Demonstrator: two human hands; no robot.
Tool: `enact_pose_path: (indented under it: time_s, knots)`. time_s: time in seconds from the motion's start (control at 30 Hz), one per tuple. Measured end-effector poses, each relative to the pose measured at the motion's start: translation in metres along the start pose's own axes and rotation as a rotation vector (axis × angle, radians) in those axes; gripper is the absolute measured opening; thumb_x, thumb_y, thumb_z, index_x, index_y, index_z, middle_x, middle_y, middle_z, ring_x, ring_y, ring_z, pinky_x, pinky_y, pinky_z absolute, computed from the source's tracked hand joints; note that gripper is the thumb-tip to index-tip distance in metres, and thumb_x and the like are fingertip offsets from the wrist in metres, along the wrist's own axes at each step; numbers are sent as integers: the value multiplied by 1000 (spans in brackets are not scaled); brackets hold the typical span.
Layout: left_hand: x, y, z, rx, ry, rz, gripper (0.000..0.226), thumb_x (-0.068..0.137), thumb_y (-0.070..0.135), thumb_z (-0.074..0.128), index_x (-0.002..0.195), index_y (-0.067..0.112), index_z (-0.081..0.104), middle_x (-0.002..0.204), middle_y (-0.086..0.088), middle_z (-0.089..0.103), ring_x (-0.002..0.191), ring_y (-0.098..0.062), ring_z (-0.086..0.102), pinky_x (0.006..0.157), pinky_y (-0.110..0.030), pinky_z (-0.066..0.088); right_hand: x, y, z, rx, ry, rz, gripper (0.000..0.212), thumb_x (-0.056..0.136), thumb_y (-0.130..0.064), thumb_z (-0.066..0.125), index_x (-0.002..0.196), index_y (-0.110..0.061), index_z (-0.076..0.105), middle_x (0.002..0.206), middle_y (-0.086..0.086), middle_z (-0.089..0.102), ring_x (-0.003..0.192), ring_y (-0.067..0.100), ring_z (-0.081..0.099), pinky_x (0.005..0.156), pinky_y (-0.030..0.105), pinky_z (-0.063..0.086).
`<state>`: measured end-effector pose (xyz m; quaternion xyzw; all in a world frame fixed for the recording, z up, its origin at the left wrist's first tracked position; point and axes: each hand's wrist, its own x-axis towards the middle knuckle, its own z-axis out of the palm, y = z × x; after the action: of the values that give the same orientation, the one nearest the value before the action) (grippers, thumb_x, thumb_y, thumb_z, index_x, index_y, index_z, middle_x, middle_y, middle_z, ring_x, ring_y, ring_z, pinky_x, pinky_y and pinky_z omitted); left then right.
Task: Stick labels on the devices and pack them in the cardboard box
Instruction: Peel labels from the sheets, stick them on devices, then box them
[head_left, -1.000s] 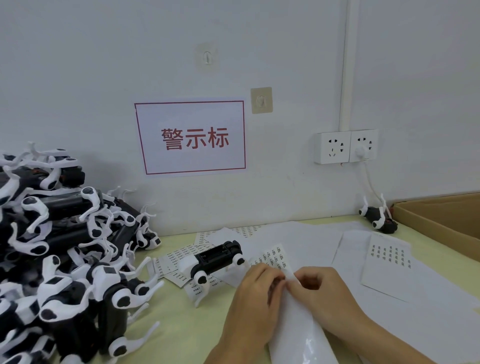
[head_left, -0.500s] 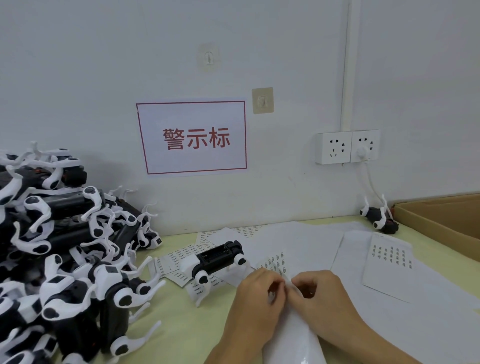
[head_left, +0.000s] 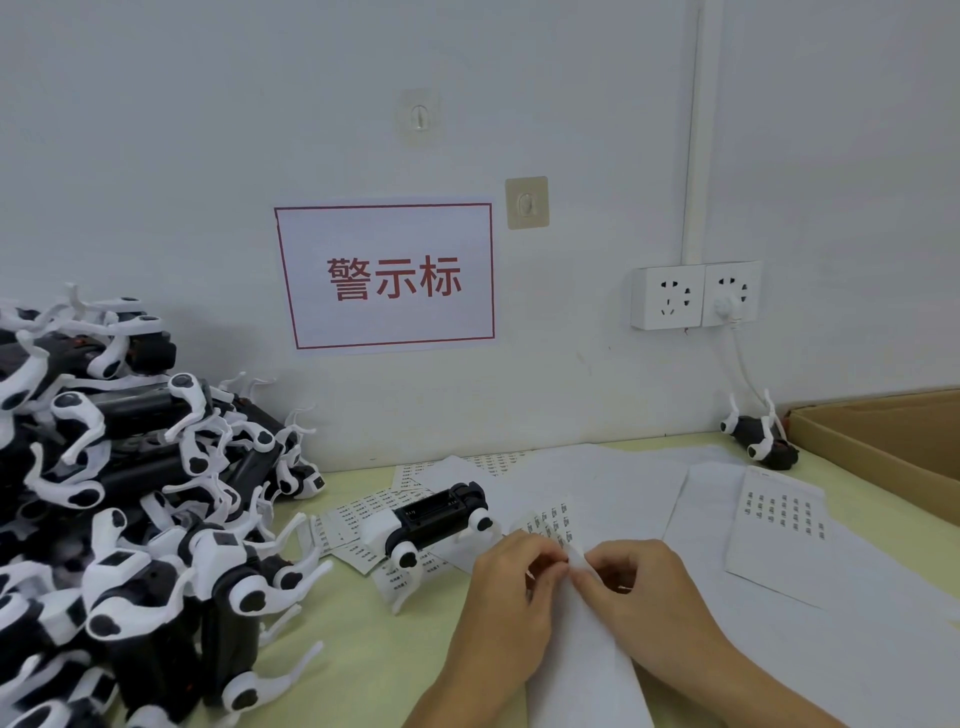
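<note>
My left hand and my right hand meet at the top edge of a white label sheet near the table's front; both pinch it with curled fingers. Small printed labels show on the sheet just above my fingertips. A black-and-white device lies on its side on loose label strips just left of my hands. A big pile of the same devices fills the left of the table. The cardboard box sits open at the far right.
Another label sheet and several blank white sheets cover the table to the right. One more device lies by the wall next to the box, below a wall socket with a plugged cable.
My hands have drawn a little closer to me, and the sheet's top edge is bent down between the fingertips. The devices have not moved.
</note>
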<state>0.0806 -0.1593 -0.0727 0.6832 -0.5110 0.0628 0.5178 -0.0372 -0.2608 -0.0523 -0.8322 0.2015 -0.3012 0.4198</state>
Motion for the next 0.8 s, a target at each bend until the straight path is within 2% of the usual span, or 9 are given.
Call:
enact_pose_path:
  time_s: [0.17, 0.3, 0.47, 0.53, 0.57, 0.63, 0.7, 0.73, 0.8]
  knots:
    - [0, 0, 0, 7, -5, -24, 16, 91, 9, 64, 83, 23, 67, 82, 15, 65, 81, -4, 59, 69, -10, 41, 0, -1, -2, 0, -10, 16, 21, 90, -13, 65, 71, -10, 73, 69, 9, 69, 65, 22, 59, 65, 36, 50]
    - [-1, 2, -1, 4, 6, -61, 22, 92, 11, 62, 77, 28, 60, 75, 12, 62, 74, -9, 58, 63, -13, 41, 1, -2, -1, 4, -34, 39, 22, 89, -14, 65, 69, -9, 72, 70, 10, 69, 61, 7, 54, 62, 30, 46]
    - [1, 0, -7, -118, 216, -270, 24, 95, 7, 60, 77, 22, 57, 67, -3, 63, 51, -5, 50, 49, -15, 38, 13, 8, -24, -21, -63, 318, 18, 88, -18, 65, 78, -6, 73, 73, 2, 74, 63, 9, 64, 61, 22, 45]
    - [2, 0, -10, -163, 244, -337, 23, 96, 10, 60, 78, 24, 59, 66, -1, 67, 53, -5, 55, 51, -16, 42, 16, 10, -37, -95, -35, 407, 4, 88, -23, 68, 90, -20, 69, 83, -7, 72, 73, 6, 67, 64, 18, 47]
    - [2, 0, -10, -168, 244, -348, 22, 97, 12, 61, 79, 25, 60, 67, 2, 68, 55, -6, 58, 53, -16, 44, 17, 12, -42, -160, -23, 428, 16, 87, -26, 70, 101, -24, 63, 89, -8, 67, 79, 5, 64, 68, 19, 44]
    - [2, 0, -10, -170, 234, -350, 20, 97, 15, 61, 81, 27, 61, 69, 6, 69, 59, -6, 61, 57, -17, 47, 18, 16, -43, -298, 9, 394, 36, 87, -27, 71, 116, -30, 50, 101, -6, 57, 91, 7, 57, 74, 21, 40]
    - [2, 1, -9, -176, 218, -340, 18, 97, 19, 63, 82, 28, 62, 71, 8, 69, 61, -5, 61, 57, -18, 48, 17, 15, -38, -429, 75, 268, 31, 91, -23, 66, 115, -35, 50, 110, -6, 47, 103, 11, 53, 82, 21, 39]
    - [2, 1, -9, -170, 213, -330, 18, 96, 20, 64, 81, 29, 63, 71, 9, 69, 62, -6, 62, 57, -18, 48, 16, 14, -35, -437, 106, 188, 25, 93, -19, 64, 108, -36, 54, 109, -8, 48, 103, 9, 54, 81, 19, 39]
    - [3, 0, -8, -141, 210, -296, 22, 94, 21, 68, 76, 32, 64, 69, 9, 69, 64, -9, 64, 57, -17, 47, 14, 12, -29, -293, 86, 129, 21, 93, -14, 62, 88, -35, 66, 96, -9, 62, 82, 3, 61, 67, 11, 42]
